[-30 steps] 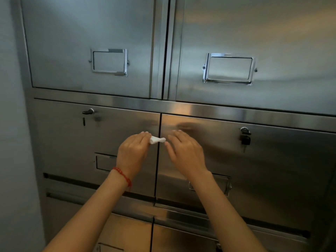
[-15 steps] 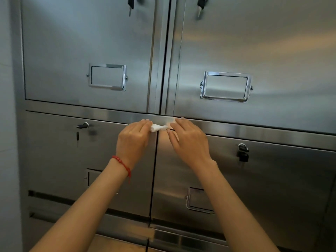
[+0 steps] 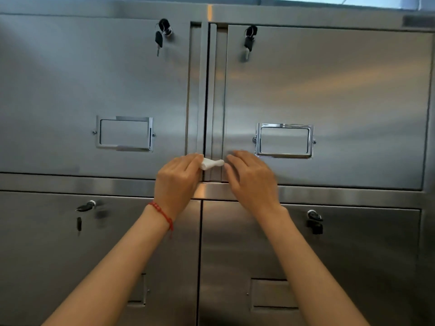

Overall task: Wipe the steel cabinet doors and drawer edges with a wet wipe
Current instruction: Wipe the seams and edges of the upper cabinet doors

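Note:
A white wet wipe [image 3: 211,164], twisted into a short roll, is stretched between my two hands across the vertical seam [image 3: 207,102] between the two upper steel doors. My left hand [image 3: 177,182], with a red string at the wrist, pinches the wipe's left end. My right hand [image 3: 251,182] holds its right end with the fingertips; the fingers hide the exact grip. The wipe lies near the bottom of the upper left door [image 3: 94,78] and upper right door [image 3: 329,78]. Just under my hands runs the horizontal steel rail [image 3: 94,184].
Keys hang from the upper locks [image 3: 162,31] [image 3: 249,36]. Chrome label frames [image 3: 124,133] [image 3: 284,140] stick out from each upper door. Lower doors [image 3: 70,255] [image 3: 353,255] carry locks with keys [image 3: 86,206] [image 3: 314,221]. A window strip shows at the top.
Both hands have carried the wipe upward, from the seam of the lower doors past the horizontal rail to the seam of the upper doors. The view has tilted up.

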A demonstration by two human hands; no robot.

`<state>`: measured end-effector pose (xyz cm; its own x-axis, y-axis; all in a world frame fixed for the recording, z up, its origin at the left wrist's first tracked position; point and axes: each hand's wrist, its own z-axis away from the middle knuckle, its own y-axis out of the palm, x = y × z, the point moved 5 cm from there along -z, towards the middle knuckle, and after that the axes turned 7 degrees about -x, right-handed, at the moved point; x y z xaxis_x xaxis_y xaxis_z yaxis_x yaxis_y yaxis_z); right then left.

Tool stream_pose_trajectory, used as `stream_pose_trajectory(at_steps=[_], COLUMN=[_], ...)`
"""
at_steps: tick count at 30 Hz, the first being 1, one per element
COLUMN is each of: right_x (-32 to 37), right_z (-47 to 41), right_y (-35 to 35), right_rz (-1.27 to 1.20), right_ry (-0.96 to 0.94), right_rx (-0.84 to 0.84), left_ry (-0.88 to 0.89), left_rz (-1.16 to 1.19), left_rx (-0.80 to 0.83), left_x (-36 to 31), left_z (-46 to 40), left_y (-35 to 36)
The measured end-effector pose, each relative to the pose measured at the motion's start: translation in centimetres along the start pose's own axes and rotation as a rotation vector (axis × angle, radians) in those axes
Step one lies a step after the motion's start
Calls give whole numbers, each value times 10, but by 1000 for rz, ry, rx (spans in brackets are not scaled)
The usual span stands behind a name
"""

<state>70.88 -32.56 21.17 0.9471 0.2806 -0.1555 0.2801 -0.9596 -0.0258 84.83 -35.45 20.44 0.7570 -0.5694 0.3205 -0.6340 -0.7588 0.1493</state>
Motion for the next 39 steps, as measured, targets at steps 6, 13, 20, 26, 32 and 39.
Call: stream_pose_trajectory(at_steps=[6,13,20,26,32,39], right_x=[0,-6,-23,-30,-35,-39], right_z=[-14,-31,-50,-62,-71,-90], right_y=[5,12,22,36,48,51], right_rz=[82,117,144,136,103,104], right_ry=[-15,-38,-96,-122,-122,-133], right_rx=[-68,-106,-115,-124,-151,-189], left_ry=[49,61,76,103,158,190], left_rz=[29,63,36,0,-9,-28], left_rx=[-62,-41,-72,-121,-192,-292], left_x=[13,22,30,35,39,49], left_z=[-18,-34,-58,-73,-85,-106], left_y=[11,26,34,44,50,51])
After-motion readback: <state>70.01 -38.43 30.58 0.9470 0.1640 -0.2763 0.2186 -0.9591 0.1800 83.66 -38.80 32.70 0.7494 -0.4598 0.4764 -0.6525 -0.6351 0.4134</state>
